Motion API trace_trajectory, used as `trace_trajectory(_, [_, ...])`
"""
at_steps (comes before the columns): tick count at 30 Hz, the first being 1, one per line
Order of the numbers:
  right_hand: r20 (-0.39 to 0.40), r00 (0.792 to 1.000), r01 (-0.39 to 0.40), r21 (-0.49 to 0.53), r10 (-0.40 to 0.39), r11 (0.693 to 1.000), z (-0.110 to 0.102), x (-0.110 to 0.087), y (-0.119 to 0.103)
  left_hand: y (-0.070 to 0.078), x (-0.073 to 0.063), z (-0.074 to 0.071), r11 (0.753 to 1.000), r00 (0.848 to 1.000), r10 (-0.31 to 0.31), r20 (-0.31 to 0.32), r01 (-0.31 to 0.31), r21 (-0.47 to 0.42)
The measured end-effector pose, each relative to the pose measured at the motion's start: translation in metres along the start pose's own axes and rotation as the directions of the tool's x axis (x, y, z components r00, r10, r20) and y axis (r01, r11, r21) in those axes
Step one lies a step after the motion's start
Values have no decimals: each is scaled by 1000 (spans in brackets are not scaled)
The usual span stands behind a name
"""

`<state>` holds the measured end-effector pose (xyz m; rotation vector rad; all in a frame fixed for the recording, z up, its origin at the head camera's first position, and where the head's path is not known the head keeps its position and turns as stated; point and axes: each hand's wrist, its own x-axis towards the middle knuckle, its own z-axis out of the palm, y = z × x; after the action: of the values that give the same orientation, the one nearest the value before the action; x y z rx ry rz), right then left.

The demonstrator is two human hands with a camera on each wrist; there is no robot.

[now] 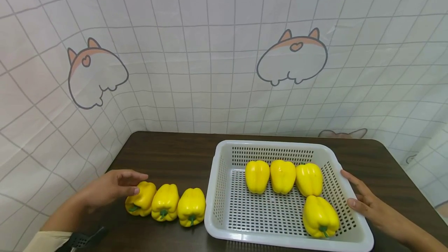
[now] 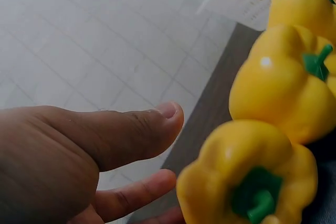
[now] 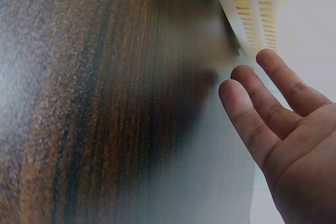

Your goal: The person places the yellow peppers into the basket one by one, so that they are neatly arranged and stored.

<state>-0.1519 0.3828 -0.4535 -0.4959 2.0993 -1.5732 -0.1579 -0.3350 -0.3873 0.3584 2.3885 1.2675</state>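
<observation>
Three yellow bell peppers with green stems stand in a row at the left of the table. My left hand (image 1: 112, 189) is at the leftmost bell pepper (image 1: 144, 197), thumb and fingers extended and parted. Its fingertips come right up to that pepper's side in the left wrist view. The middle pepper (image 1: 165, 202) and the right one (image 1: 191, 207) sit close beside it. A white slotted plastic basket (image 1: 252, 215) holds several more yellow bell peppers (image 1: 309, 180). Along the basket's right rim, my right hand (image 1: 366, 202) has its fingers loosely spread, fingertips close to the rim.
The dark wood-grain table (image 1: 182, 147) carries everything. Behind it hangs a white gridded curtain (image 1: 196, 69) with cartoon animal drawings. Near the left sleeve lies a black object (image 1: 82, 240), partly cut off by the frame edge.
</observation>
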Motion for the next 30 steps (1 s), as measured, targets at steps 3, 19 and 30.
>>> trace_trajectory(3, [-3, 1000, 3, -9, -3, 1000, 1, 0, 0, -7, 1, 1, 999, 1000, -16, 18, 17, -35])
trace_trajectory(19, [-2, 1000, 1, -8, -1, 1000, 1, 0, 0, -24, 0, 0, 964, 985, -152, 77, 165, -207])
trace_trajectory(30, [-2, 1000, 20, -7, -20, 1000, 3, 0, -2, -22, -2, -1, 962, 986, -161, 35, 165, -219])
